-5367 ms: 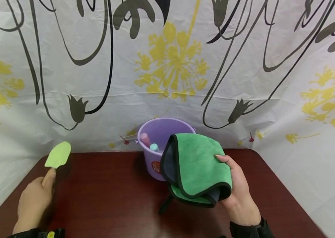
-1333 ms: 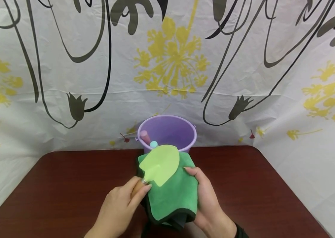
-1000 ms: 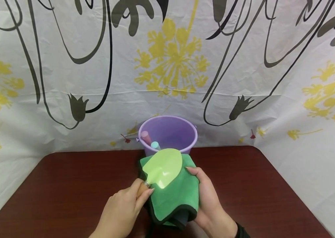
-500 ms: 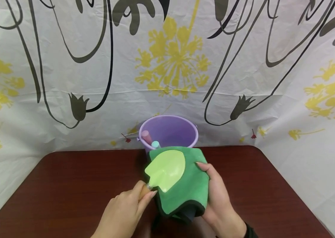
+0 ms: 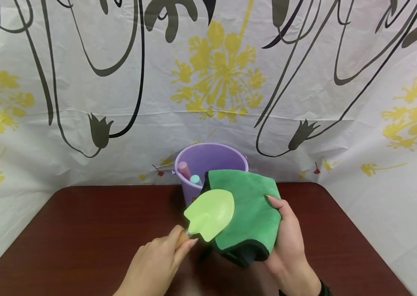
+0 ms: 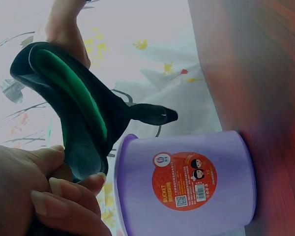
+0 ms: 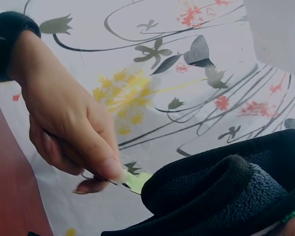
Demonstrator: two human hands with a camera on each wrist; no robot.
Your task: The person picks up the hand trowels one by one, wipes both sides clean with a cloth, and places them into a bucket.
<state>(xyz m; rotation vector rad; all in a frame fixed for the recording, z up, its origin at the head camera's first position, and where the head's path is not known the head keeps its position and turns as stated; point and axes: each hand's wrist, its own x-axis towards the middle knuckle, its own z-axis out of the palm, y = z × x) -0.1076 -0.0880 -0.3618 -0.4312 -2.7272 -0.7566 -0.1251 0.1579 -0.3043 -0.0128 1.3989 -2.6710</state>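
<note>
My left hand [image 5: 156,259] grips the wooden handle [image 5: 182,239] of a small trowel with a light green blade [image 5: 212,213]. That blade lies in front of the left part of a folded green cloth [image 5: 253,205], which has black edging and a dark grey reverse. At the cloth's right side my right hand [image 5: 290,242] holds it, thumb on top and the other fingers hidden behind. In the left wrist view the cloth [image 6: 83,113] shows its folds and a dark strap [image 6: 152,114]. Whether blade and cloth touch, I cannot tell.
A purple bucket [image 5: 190,193] stands behind the cloth at the table's back edge. Inside it, a pink handle [image 5: 184,169] and a light blue one [image 5: 195,179] lean at the left. The dark red-brown table [image 5: 101,230] meets a flower-patterned curtain [image 5: 127,98].
Since the oldest frame, the trowel has come from the far left to the cloth. Over the last second, the cloth and right hand moved right and slightly up; the trowel shifted slightly right.
</note>
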